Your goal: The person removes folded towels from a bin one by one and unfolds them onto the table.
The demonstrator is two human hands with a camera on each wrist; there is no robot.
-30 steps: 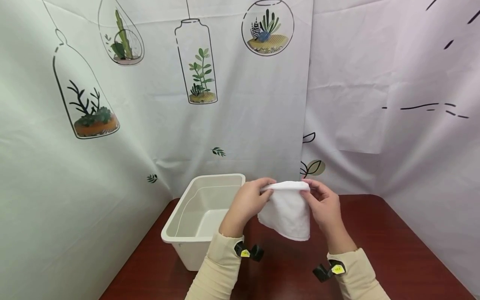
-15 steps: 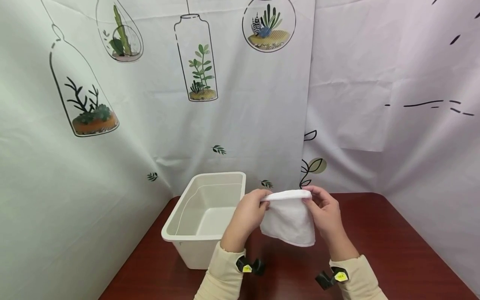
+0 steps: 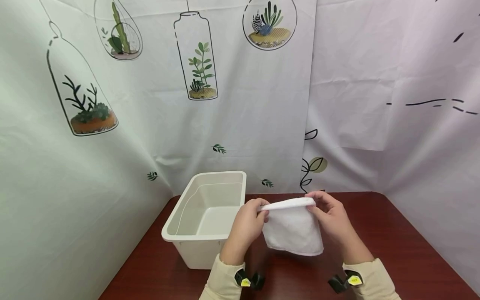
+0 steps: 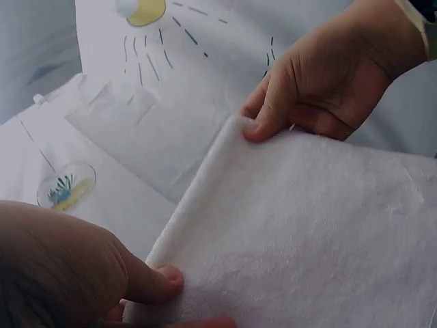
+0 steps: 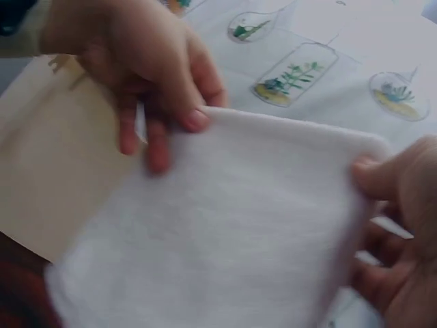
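Note:
A white cloth (image 3: 294,233) with a fuzzy, towel-like surface hangs between my two hands, its upper edge folded or rolled over. My left hand (image 3: 248,221) pinches the left end of that edge, thumb on the near face. At the other end, my right hand (image 3: 331,214) grips the corner between thumb and fingers. The right wrist view shows both thumbs pressing on the cloth (image 5: 225,219) along its top edge. In the left wrist view the cloth (image 4: 300,219) spreads flat and fairly taut. The lower part dangles over the table.
A deep off-white plastic tub (image 3: 191,238) stands on the left of the dark red table (image 3: 375,241), right beside my left forearm. White fabric curtains (image 3: 255,125) printed with plants in glass jars close off the back and both sides.
Both hands have come down with the cloth, and the right hand has shifted a little to the right. More of the table's back edge shows behind them.

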